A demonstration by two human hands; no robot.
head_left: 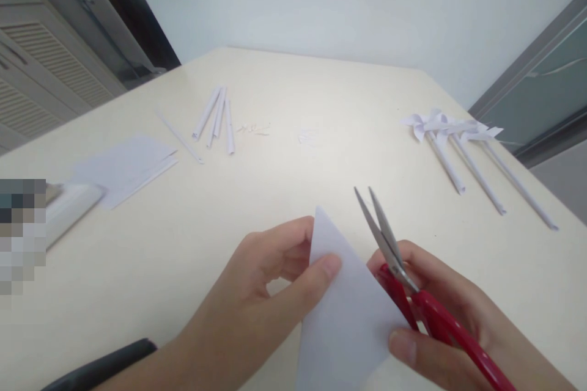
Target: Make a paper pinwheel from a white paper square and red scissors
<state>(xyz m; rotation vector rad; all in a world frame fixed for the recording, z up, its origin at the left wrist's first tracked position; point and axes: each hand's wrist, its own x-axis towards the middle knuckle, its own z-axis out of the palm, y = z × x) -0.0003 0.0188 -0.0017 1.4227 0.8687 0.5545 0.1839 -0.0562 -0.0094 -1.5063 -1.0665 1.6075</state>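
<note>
My left hand (270, 281) pinches a folded white paper triangle (343, 317) by its left edge, thumb on top, just above the cream table (284, 195). My right hand (444, 324) grips red-handled scissors (403, 281) at the paper's right edge. The steel blades stand slightly apart and point up and away from me, clear of the paper. My right thumb rests on the paper's lower right side.
Rolled white paper sticks (217, 116) and tiny scraps (254, 128) lie at the back left. A stack of white sheets (126, 168) sits at the left beside a white object (68, 211). Several paper pinwheels on sticks (458, 140) lie at the right. A black pen (105, 366) is near my left wrist.
</note>
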